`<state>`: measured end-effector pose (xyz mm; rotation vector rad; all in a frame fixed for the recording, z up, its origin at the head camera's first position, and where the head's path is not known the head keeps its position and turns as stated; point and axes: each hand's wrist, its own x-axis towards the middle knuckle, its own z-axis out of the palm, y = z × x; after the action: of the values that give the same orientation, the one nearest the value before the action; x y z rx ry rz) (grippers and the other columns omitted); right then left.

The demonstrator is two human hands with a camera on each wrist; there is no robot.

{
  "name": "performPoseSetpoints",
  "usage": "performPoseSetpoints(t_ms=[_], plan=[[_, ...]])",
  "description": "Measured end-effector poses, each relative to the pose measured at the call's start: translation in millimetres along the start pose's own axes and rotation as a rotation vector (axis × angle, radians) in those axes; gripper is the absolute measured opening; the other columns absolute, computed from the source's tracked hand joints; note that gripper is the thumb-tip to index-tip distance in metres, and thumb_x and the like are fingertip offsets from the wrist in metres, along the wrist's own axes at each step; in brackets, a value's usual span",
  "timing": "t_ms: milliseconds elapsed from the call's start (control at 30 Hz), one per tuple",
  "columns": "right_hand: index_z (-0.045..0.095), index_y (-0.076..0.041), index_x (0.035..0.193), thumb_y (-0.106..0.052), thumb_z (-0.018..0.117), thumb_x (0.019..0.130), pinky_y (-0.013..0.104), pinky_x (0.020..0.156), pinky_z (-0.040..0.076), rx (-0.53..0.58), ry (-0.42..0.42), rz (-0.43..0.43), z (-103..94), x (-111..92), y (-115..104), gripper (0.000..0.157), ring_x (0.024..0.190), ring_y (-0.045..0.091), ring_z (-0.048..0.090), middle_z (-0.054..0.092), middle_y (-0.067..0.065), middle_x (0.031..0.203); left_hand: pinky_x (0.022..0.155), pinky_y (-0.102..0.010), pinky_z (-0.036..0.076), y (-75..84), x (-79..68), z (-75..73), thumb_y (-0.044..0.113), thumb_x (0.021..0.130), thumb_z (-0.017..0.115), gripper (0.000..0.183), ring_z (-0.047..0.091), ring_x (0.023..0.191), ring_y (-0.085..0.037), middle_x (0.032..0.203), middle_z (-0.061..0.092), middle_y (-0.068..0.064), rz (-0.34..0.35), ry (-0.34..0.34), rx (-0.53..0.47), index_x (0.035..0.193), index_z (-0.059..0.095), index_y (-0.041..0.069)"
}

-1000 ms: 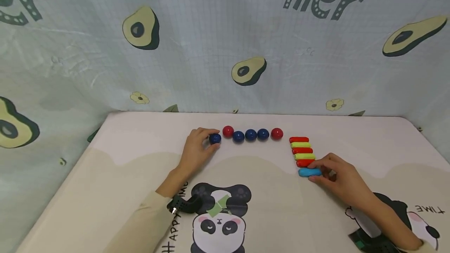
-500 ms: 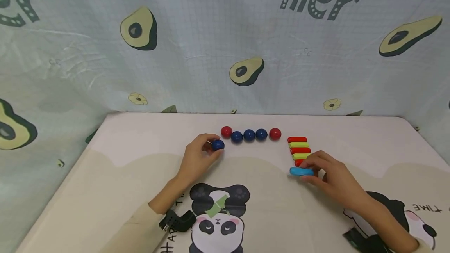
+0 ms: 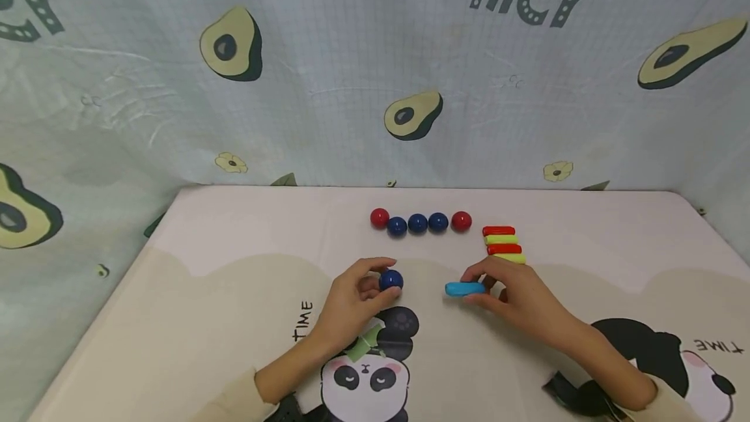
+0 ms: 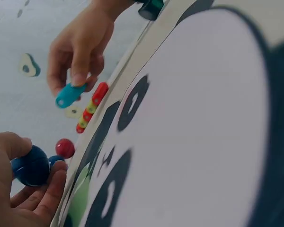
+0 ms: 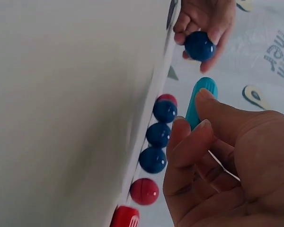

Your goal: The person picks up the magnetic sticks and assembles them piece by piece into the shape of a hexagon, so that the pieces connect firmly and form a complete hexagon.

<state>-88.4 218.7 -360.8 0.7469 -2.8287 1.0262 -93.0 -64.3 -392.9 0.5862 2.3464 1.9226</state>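
Observation:
My left hand [image 3: 351,298] pinches a dark blue ball [image 3: 390,280] between thumb and fingers, over the printed panda's feet in the head view. To its right, the fingertips of my right hand [image 3: 518,288] grip a light blue stick-shaped piece [image 3: 463,289] by one end. The piece points left toward the ball, with a gap between them. In the right wrist view the light blue piece [image 5: 201,101] shows ridges near its tip, and the blue ball [image 5: 199,46] is beyond it.
Behind the hands, three blue balls [image 3: 418,224] stand in a row between a left red ball [image 3: 379,218] and a right red ball [image 3: 461,221]. Red sticks [image 3: 499,230] and yellow-green sticks [image 3: 500,239] lie stacked in a column, its near end hidden by my right hand. A cloth wall [image 3: 328,83] rises behind the table.
My left hand has brought the blue ball away from the row, toward me and right. My right hand has carried the light blue piece left from the stick column.

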Motion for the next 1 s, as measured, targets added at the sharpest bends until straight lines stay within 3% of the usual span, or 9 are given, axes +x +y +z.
performPoseSetpoints(t_ms=[167, 533, 867, 1000], plan=[[0.065, -0.022, 0.102, -0.016, 0.079, 0.078, 0.023, 0.061, 0.051, 0.028, -0.01, 0.01, 6.1, 6.5, -10.1, 0.028, 0.079, 0.006, 0.058, 0.062, -0.013, 0.094, 0.076, -0.025, 0.053, -2.2, -3.0, 8.4, 0.008, 0.085, 0.072, 0.036, 0.062, 0.085, -0.017, 0.105, 0.058, -0.005, 0.044, -0.01, -0.045, 0.12, 0.064, 0.007], [0.066, -0.02, 0.104, -0.02, 0.076, 0.082, 0.023, 0.063, 0.051, 0.076, -0.067, -0.049, 18.8, 19.6, -19.1, 0.024, 0.079, 0.006, 0.058, 0.063, -0.009, 0.097, 0.072, -0.025, 0.053, -2.5, -3.2, 7.7, 0.008, 0.086, 0.071, 0.035, 0.068, 0.082, -0.025, 0.096, 0.069, -0.011, -0.007, -0.055, -0.177, 0.118, 0.059, 0.002], [0.066, -0.018, 0.104, -0.019, 0.076, 0.082, 0.025, 0.067, 0.052, 0.117, -0.078, -0.079, 27.7, 25.4, -17.4, 0.024, 0.078, 0.006, 0.058, 0.064, -0.01, 0.096, 0.083, -0.029, 0.052, -1.9, -3.0, 7.7, 0.006, 0.083, 0.074, 0.035, 0.066, 0.091, -0.018, 0.105, 0.066, -0.011, 0.0, -0.054, -0.182, 0.115, 0.061, -0.001], [0.065, -0.018, 0.104, -0.016, 0.077, 0.082, 0.024, 0.064, 0.051, 0.117, -0.061, -0.095, 29.7, 25.6, -17.7, 0.026, 0.077, 0.007, 0.058, 0.064, -0.009, 0.095, 0.079, -0.025, 0.052, -2.3, -3.5, 7.1, 0.009, 0.084, 0.074, 0.037, 0.063, 0.087, -0.016, 0.108, 0.063, -0.007, 0.042, -0.081, -0.087, 0.117, 0.06, 0.003]])
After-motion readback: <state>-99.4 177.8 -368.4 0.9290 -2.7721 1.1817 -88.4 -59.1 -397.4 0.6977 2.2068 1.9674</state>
